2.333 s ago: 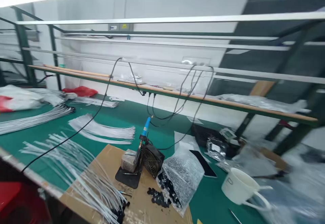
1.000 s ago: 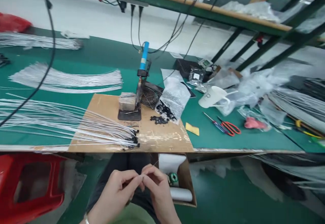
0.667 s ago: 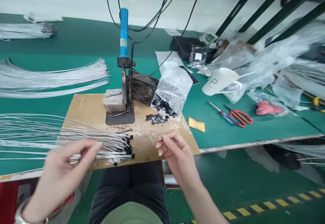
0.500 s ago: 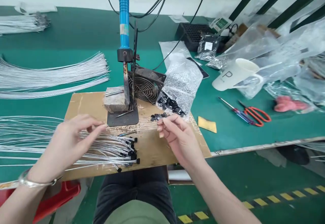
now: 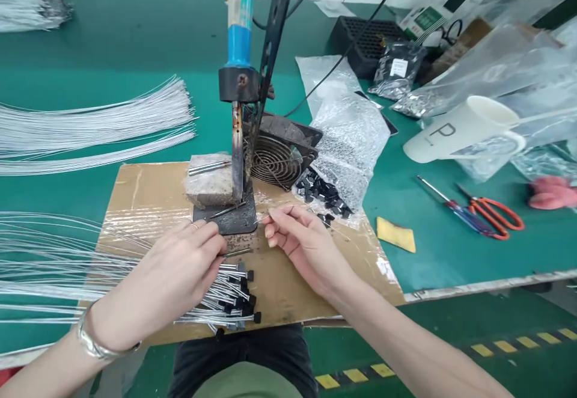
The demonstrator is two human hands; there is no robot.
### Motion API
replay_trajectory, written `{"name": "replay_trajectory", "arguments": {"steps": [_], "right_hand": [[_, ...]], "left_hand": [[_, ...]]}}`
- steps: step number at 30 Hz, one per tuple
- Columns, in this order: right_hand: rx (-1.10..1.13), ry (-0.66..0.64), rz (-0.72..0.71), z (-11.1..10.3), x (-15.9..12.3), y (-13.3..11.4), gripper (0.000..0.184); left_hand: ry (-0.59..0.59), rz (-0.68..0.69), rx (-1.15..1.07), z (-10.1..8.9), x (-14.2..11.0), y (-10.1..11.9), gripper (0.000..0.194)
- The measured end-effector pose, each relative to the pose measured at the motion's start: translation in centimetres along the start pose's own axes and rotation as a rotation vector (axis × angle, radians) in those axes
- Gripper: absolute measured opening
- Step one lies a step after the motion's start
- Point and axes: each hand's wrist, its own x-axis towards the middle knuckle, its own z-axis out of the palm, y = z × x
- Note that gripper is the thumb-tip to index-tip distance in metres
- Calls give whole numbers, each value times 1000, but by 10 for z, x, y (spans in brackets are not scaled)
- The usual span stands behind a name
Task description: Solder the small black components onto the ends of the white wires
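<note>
Mug (image 5: pixel 455 132): marked with a letter P.
Scissors (image 5: pixel 481 203): orange-handled, laid on the bench (image 5: pixel 451 261) just beside a screwdriver (image 5: pixel 467 216).
Pad (image 5: pixel 395 234): yellow, laid near the screwdriver.
Crate (image 5: pixel 354 40): black, set at the rear, a labelled packet (image 5: pixel 397 68) placed just beside it.
Floor (image 5: pixel 419 333): marked with yellow and dark stripes (image 5: pixel 355 376).

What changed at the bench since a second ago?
Left hand and right hand, together over the lap a second ago, have parted and moved forward over the cardboard: left to the thin rod, right beside the black base plate. Whether either grips anything is unclear. Soldering iron, scissors and mug stayed put.
</note>
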Motion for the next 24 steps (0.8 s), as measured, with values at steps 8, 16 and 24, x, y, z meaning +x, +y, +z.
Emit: {"name": "replay_trajectory", "arguments": {"steps": [8,16,24], "right_hand": [[23,-24,9,-4,-1,-2,30],[-33,-84,82,-1,6,-6,30],[9,-60,108,7,14,-7,26]], "left_hand": [[164,-22,24,-2,6,-11,8],[197,6,227,5,10,-26,13],[339,2,231,2,10,-18,6]]}}
